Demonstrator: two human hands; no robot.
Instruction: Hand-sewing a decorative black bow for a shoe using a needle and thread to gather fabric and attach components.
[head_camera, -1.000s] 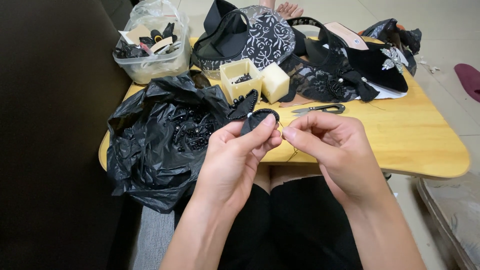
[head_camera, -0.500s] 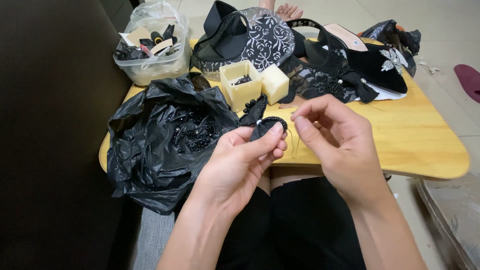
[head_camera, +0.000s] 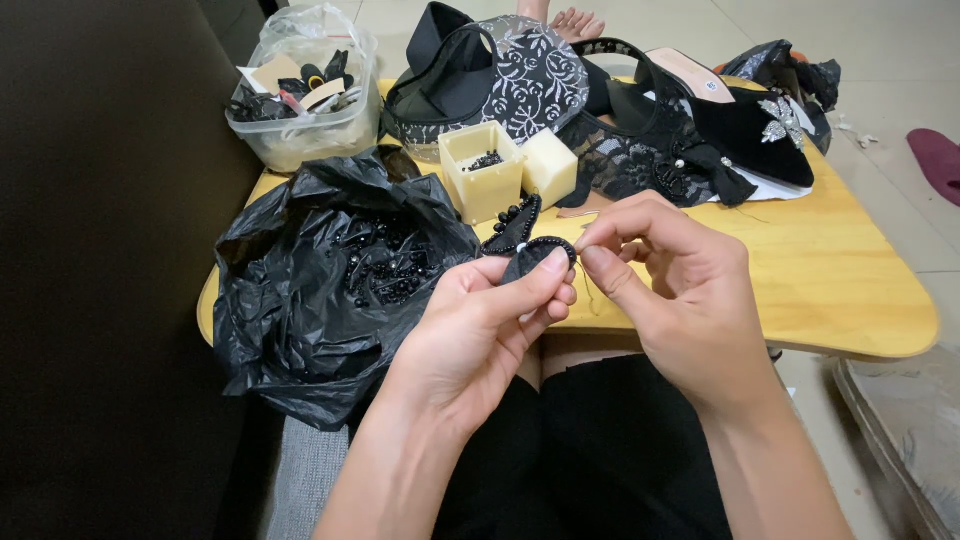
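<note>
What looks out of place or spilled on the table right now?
Nothing looks spilled or damaged. The loose black beads sit inside the opened black plastic bag, not on the wooden table. The left hand pinches the beaded black fabric piece; the right hand works at its edge.

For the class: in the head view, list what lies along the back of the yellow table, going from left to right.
Clear plastic tub of odds and ends → black floral-patterned bag → black lace shoe → black velvet shoe with a silver ornament → crumpled black bag.
</note>
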